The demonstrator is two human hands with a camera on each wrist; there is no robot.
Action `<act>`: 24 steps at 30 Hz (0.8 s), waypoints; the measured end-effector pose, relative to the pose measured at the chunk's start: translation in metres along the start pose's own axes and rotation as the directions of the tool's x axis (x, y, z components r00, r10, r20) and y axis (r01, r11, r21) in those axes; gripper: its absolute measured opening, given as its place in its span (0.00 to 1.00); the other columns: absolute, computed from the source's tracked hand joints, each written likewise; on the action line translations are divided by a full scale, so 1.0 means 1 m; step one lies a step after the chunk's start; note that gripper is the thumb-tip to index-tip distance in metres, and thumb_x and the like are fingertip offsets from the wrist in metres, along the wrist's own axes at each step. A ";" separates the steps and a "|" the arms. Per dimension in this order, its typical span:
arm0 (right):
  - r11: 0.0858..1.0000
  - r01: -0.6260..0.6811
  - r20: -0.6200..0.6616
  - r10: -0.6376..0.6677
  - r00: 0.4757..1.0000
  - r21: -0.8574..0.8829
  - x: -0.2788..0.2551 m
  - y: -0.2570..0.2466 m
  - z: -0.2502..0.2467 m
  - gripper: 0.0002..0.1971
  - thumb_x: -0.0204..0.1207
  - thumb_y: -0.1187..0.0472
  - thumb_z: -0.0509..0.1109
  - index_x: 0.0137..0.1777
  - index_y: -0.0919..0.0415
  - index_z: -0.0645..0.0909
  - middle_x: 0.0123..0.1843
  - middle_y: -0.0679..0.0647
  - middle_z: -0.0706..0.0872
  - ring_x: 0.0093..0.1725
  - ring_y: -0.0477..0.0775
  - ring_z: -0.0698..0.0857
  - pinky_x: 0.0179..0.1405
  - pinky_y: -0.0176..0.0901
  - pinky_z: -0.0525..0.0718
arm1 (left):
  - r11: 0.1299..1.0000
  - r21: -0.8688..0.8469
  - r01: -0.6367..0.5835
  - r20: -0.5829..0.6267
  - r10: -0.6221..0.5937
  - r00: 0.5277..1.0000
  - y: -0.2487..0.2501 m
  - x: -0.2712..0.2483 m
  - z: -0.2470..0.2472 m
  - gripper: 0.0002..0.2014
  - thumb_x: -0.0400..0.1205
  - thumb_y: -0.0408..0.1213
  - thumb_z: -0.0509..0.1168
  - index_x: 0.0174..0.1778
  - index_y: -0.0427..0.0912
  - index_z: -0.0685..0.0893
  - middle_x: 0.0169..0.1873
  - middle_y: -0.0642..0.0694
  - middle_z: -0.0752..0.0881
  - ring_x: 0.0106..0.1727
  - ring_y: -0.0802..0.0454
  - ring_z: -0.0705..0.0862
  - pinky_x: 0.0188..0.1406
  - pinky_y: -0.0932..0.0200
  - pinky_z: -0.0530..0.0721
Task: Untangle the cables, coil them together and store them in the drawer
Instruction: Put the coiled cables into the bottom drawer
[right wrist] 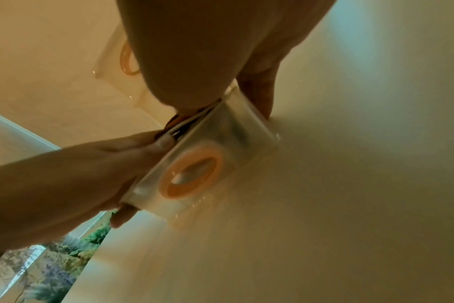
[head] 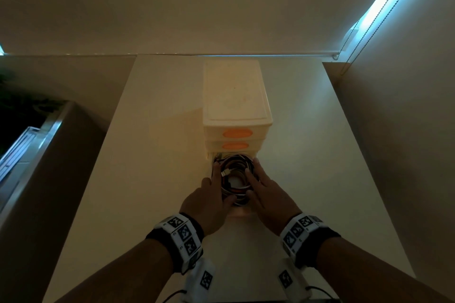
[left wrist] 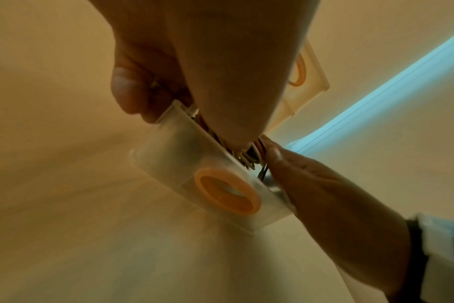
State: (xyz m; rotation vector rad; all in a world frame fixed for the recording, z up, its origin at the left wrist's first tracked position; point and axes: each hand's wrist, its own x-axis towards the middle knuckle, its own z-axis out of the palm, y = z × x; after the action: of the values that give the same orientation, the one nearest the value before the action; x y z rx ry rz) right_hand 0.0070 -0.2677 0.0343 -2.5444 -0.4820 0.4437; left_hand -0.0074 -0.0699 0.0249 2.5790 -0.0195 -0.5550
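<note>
I take the pulled-out drawer as my landmark; it is the bottom one of a small cream drawer unit standing on the pale desk. Left of the drawer I see a dark window ledge beyond the desk edge. My left hand lies over the drawer's left side, fingers fairly straight and pressing down on the bundle, thumb out over the drawer's left wall. In the left wrist view that thumb sits outside the drawer's clear wall. Inside the drawer lies the coil of cables, black, white and red loops wound together, with a USB plug showing on top near the left hand. My right hand rests on the coil's right side, fingers extended along it, pressing rather than gripping. So both hands are flat on the coil, a little apart, with the coil between and under them. The drawer's front carries an orange ring pull. Right of the drawer there is a wall with a bead chain.
</note>
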 end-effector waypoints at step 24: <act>0.977 -0.061 -0.020 0.058 0.998 -0.203 0.012 -0.011 0.014 0.34 0.84 0.47 0.47 0.88 0.59 0.52 0.90 0.57 0.48 0.87 0.64 0.54 0.83 0.60 0.63 | 0.885 0.466 -0.010 -0.105 0.067 0.992 0.003 -0.007 -0.025 0.31 0.89 0.42 0.54 0.89 0.43 0.53 0.75 0.37 0.69 0.71 0.32 0.71 0.55 0.42 0.82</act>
State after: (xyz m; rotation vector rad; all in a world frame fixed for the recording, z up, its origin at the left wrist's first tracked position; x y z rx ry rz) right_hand 0.0090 -0.2477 0.0260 -2.7633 -0.4689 0.4170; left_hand -0.0040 -0.0602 0.0494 3.0691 -0.1855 -0.4184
